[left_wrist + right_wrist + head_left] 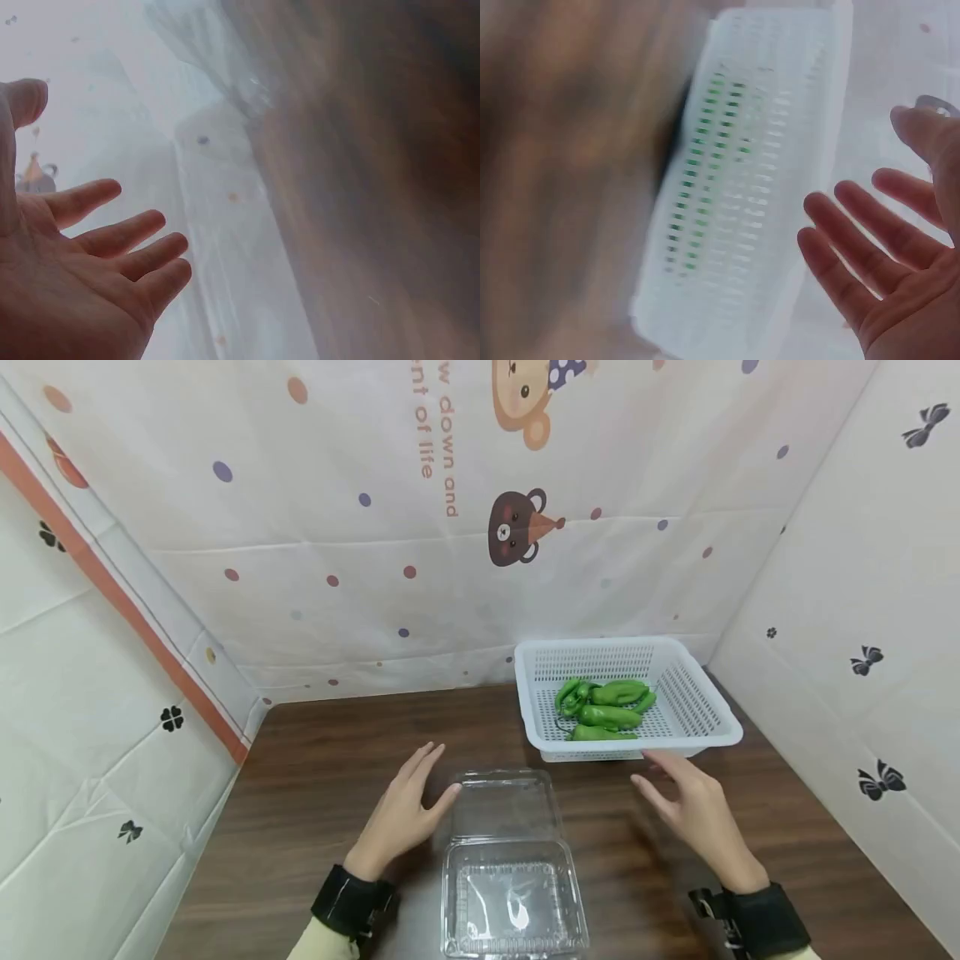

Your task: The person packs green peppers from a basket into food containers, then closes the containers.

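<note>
Several green peppers (611, 716) lie in a white perforated basket (697, 747) at the back right of the table. My right hand (696, 810) is in front of the basket's near rim, fingers relaxed and spread, holding nothing. In the right wrist view, green shows through the slots of the basket (757, 300). A clear plastic clamshell box (513, 902) stands on the table with its lid folded back, away from me. Left of that lid (504, 806) is my left hand (401, 814), empty. The left wrist view shows its palm and extended fingers (124, 236).
The dark wood-grain table (330, 760) has a printed cloth wall (337, 618) along its back. Further cloth walls stand at the left (112, 760) and right (847, 710), the right one near the basket's side.
</note>
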{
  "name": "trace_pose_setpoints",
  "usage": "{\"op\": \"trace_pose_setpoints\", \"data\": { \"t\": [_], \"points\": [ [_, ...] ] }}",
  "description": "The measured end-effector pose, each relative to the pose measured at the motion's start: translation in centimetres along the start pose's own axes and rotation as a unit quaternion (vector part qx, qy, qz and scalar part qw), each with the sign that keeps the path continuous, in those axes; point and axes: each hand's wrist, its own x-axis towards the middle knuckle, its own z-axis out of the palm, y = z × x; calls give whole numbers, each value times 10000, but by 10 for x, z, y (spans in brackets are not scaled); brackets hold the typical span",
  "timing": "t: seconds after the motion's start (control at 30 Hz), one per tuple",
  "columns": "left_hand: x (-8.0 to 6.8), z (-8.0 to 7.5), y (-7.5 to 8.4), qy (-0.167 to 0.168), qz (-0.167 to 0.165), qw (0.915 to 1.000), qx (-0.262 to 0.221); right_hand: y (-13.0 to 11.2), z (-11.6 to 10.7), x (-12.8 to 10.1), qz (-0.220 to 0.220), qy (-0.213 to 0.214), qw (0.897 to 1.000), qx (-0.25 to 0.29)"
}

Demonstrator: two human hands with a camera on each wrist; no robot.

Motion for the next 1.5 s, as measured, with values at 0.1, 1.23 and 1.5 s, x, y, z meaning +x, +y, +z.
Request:
{"op": "trace_pose_setpoints", "data": {
  "t": [0.1,1.23,1.5],
  "points": [
    [12,3,12,-102,191,9994,-255,3,-7,16,-167,54,9998,-30],
    [109,46,70,-773,1111,9907,106,85,27,175,-78,-3081,9445,-1137],
    [112,56,69,-951,1019,9897,340,109,43,176,-45,-3428,9324,-1145]
  ]
}}
